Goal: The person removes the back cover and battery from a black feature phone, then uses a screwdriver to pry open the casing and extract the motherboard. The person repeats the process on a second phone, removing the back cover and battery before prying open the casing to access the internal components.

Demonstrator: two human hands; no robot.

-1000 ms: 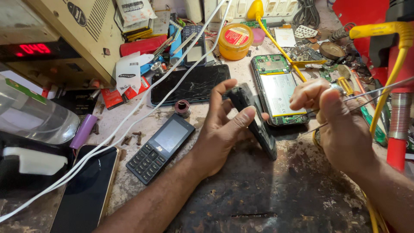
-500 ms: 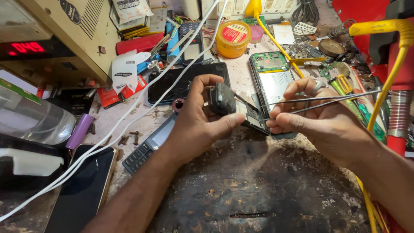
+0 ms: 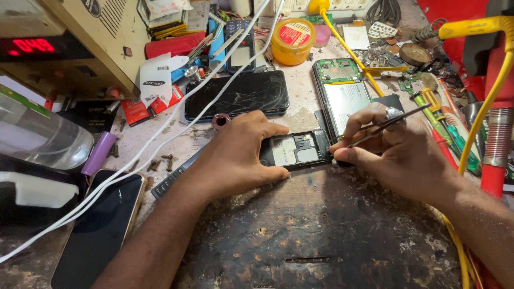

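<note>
Now flat: 1 opened phone (image 3: 295,151), 2 hands (image 3: 235,155)

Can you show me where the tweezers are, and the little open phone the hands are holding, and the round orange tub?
Tweezers (image 3: 396,119): head view, on the thin metal arms above the right hand.
Open phone (image 3: 295,151): head view, on its bare inside between both hands.
Orange tub (image 3: 292,40): head view, on its round lid.
</note>
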